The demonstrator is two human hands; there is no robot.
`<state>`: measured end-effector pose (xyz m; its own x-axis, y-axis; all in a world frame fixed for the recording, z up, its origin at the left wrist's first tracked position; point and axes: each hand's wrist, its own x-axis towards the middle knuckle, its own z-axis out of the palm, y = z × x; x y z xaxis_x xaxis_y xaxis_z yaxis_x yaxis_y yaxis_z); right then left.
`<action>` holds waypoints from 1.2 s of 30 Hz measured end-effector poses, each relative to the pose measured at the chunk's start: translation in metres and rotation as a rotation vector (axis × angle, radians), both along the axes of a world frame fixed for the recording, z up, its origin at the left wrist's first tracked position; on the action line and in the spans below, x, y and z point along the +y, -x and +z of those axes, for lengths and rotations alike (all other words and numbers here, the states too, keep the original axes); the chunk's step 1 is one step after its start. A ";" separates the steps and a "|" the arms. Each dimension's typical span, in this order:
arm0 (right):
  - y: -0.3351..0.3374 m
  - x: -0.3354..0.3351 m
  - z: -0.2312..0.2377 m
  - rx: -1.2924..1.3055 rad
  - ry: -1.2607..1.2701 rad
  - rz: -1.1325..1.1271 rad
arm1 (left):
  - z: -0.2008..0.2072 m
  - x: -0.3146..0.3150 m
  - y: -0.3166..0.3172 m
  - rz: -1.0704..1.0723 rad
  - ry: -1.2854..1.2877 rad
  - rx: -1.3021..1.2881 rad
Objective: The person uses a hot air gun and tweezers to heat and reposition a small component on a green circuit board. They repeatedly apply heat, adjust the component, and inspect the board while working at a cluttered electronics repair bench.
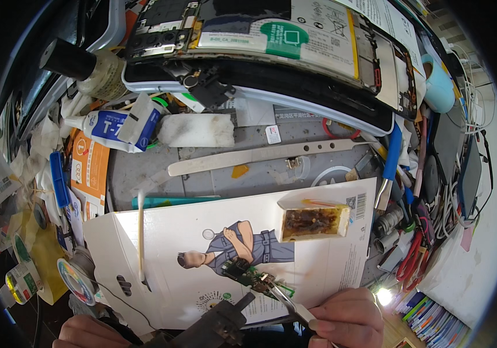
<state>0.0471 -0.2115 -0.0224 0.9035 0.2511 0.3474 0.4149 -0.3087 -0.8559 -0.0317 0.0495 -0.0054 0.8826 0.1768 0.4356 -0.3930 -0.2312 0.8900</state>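
Note:
My right hand (347, 319) is closed on a pair of metal tweezers (288, 303). Their tips touch a small green circuit board (253, 279) lying on a white printed card (318, 272). At the lower left my left hand (89, 333) is curled, cut off by the frame edge. It appears to grip a dark hot-air gun (216, 325); the contact is mostly hidden. The gun's nozzle points at the board from close by. Above the board on the card sits a small open box of brown rosin (315, 222). A cotton swab (140, 238) rests on the card's left part.
An opened phone (260, 43) lies on a tray at the back. Before it are a long metal pry strip (260, 156), a white pad (196, 130) and a glue tube (122, 129). Tools and cables crowd the right; a solder spool (76, 281) stands left.

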 end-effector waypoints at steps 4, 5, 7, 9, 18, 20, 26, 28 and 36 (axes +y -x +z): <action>0.000 0.000 -0.002 -0.009 -0.015 0.016 | 0.002 0.005 0.000 -0.032 -0.004 0.014; -0.001 -0.001 -0.002 -0.011 -0.017 0.026 | 0.002 0.005 0.000 -0.036 -0.004 0.012; -0.001 -0.001 -0.001 -0.011 -0.012 0.036 | 0.002 0.006 0.000 -0.045 -0.004 0.009; -0.002 -0.002 -0.001 -0.007 0.003 0.037 | 0.001 0.004 0.000 -0.011 -0.002 -0.008; -0.002 -0.001 -0.001 -0.010 -0.001 0.047 | 0.003 0.004 0.003 -0.002 0.002 0.012; -0.001 -0.001 -0.001 -0.010 -0.006 0.041 | 0.004 0.004 0.003 0.002 0.002 0.023; 0.001 0.001 0.000 0.002 0.007 0.006 | 0.004 0.005 0.004 -0.021 0.017 0.033; 0.001 0.002 -0.001 -0.002 0.005 -0.001 | 0.003 0.005 0.004 -0.008 0.020 0.015; 0.001 0.000 0.002 0.013 0.027 0.014 | 0.003 0.010 0.010 -0.002 0.023 -0.012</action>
<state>0.0465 -0.2112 -0.0209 0.9042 0.2733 0.3282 0.4081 -0.3262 -0.8527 -0.0415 0.0593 -0.0024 0.8775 0.1853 0.4423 -0.4043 -0.2102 0.8902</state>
